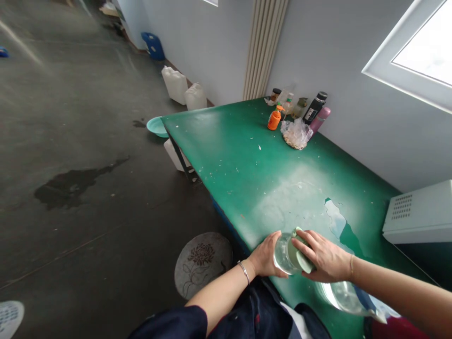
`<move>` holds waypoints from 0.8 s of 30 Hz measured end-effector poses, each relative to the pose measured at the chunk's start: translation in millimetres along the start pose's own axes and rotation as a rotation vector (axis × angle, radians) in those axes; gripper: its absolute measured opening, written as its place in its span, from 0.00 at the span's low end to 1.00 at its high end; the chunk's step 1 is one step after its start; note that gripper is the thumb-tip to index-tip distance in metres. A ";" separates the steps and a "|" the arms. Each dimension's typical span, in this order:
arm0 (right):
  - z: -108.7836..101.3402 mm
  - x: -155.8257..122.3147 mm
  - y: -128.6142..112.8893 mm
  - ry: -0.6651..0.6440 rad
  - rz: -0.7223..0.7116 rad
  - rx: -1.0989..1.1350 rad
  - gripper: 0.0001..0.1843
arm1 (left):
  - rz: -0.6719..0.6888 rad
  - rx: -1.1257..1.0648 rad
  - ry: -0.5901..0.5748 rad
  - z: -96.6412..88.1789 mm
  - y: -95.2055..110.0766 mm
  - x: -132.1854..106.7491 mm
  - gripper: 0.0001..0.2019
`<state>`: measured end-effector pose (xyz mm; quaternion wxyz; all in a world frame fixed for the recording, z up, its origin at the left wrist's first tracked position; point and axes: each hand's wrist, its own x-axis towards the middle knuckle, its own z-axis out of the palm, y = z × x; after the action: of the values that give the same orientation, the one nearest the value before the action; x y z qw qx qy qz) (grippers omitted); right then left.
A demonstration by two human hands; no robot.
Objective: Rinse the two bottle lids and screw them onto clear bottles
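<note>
At the near edge of the green table (247,160), my left hand (265,256) is wrapped round a clear glass (285,255) held on its side, its mouth turned toward me. My right hand (326,256) presses a pale green sponge or cloth (302,254) against the glass, fingers closed over it. A bracelet sits on each wrist. Below my right forearm lies another clear glass vessel (344,296).
A water puddle (337,221) lies just beyond my hands. At the table's far end stand an orange pump bottle (274,118), a plastic bag (295,134) and several bottles (315,109). A white box (420,214) sits at right. White jugs (183,89), a teal basin (156,126) and a round mat (203,263) are on the floor.
</note>
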<state>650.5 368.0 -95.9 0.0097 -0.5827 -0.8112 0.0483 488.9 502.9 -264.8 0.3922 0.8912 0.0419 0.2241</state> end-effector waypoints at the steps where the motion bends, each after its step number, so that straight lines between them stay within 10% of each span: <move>1: -1.0 1.3 2.6 0.001 -0.023 0.000 0.39 | -0.007 0.006 0.008 0.2 0.8 0.0 0.60; 9: -9.5 13.1 12.7 -0.049 -0.056 0.040 0.38 | -0.044 0.035 0.024 0.5 -3.7 0.5 0.61; 18: 26.5 20.4 -52.6 0.407 0.690 0.126 0.30 | -0.074 0.155 0.185 8.1 41.8 11.1 0.53; 24: 24.9 16.1 -35.0 0.464 0.530 0.181 0.24 | -0.029 0.119 0.262 7.2 43.9 27.9 0.44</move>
<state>610.4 370.5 -118.2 0.2320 -0.7651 -0.6006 -0.0129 512.6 474.8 -227.4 0.3332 0.8752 0.1189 0.3299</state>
